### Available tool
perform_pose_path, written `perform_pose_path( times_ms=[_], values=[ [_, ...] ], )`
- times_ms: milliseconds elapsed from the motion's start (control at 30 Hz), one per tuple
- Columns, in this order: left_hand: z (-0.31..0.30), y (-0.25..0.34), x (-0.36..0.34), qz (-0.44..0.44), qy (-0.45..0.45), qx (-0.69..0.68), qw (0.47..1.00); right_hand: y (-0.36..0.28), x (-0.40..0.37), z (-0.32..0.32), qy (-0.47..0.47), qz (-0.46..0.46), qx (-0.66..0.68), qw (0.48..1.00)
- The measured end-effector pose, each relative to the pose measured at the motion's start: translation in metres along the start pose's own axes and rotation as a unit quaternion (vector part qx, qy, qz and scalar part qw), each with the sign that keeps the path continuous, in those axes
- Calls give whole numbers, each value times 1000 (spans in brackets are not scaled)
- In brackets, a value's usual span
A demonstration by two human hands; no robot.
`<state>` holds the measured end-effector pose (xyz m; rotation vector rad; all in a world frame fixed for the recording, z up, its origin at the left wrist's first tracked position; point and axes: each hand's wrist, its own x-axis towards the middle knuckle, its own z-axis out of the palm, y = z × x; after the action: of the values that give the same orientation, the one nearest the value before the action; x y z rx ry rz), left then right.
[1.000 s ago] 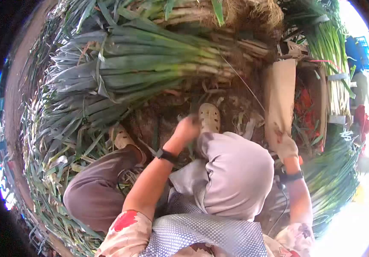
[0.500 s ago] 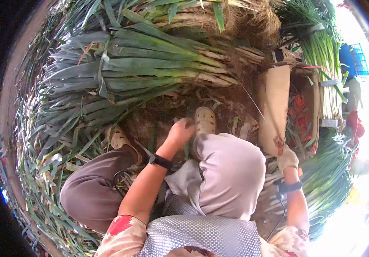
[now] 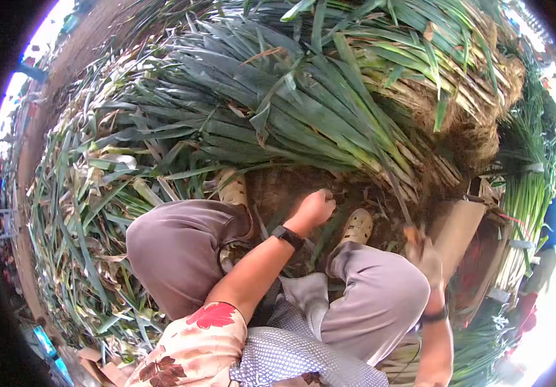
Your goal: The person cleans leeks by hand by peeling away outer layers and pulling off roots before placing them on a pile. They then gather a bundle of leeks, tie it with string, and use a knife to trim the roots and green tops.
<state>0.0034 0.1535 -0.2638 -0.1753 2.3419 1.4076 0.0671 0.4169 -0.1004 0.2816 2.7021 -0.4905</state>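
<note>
My left hand (image 3: 318, 208) is closed in a fist over the dirt floor, just below the pile of leeks. What it holds, if anything, is hidden. My right hand (image 3: 426, 261), blurred and seemingly in a pale glove, grips the orange handle of a knife (image 3: 398, 197). The long thin blade points up and left, across the white root ends of the leeks (image 3: 329, 138). These leeks lie with their dark green leaves to the left. Between my hands is my right shoe (image 3: 357, 227).
More leeks with brown roots (image 3: 458, 90) are heaped at the upper right. A cardboard box (image 3: 462, 229) stands beside my right hand, with tied green bundles (image 3: 520, 213) beyond it. Loose leaves and trimmings (image 3: 91, 213) cover the ground at left.
The view has swung, so the leeks and box appear farther right. My right hand has come up from beside the box toward the leek roots, with the knife. My left hand stays closed.
</note>
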Motion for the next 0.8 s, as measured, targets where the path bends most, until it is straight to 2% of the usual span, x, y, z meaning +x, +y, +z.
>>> perform_pose_path(
  times_ms=[100, 167, 233, 300, 367, 433, 533, 633, 700, 800],
  values=[
    [-8, -12, -3, -22, 7, -13, 1000, -58, 80, 6, 83, -173, -45, 980],
    [-13, -20, -3, -54, 19, -19, 998, -109, 111, -6, 27, -168, -146, 975],
    [-15, -27, -5, -83, 24, -26, 996, -124, 137, -7, 7, -166, -135, 977],
    [-25, -33, -6, -86, 36, -16, 996, -117, 117, -17, -11, -131, -83, 988],
    [-38, -36, -8, -85, 37, -39, 995, -42, 95, -4, 4, -65, -142, 988],
    [-38, -53, 0, -63, 75, -15, 995, 24, 60, -3, 68, -206, -32, 976],
    [-44, -60, 1, -96, 86, -56, 990, 11, 20, -41, 30, -85, -68, 994],
    [-44, -47, -8, -109, 67, -30, 991, -43, 45, -37, 17, -210, 61, 976],
    [-21, -57, -1, -99, 42, -41, 993, -149, 49, -41, -50, -132, -125, 982],
    [-6, -46, -12, -83, 48, -61, 993, -209, 102, 1, -97, -226, -146, 958]
  ],
)
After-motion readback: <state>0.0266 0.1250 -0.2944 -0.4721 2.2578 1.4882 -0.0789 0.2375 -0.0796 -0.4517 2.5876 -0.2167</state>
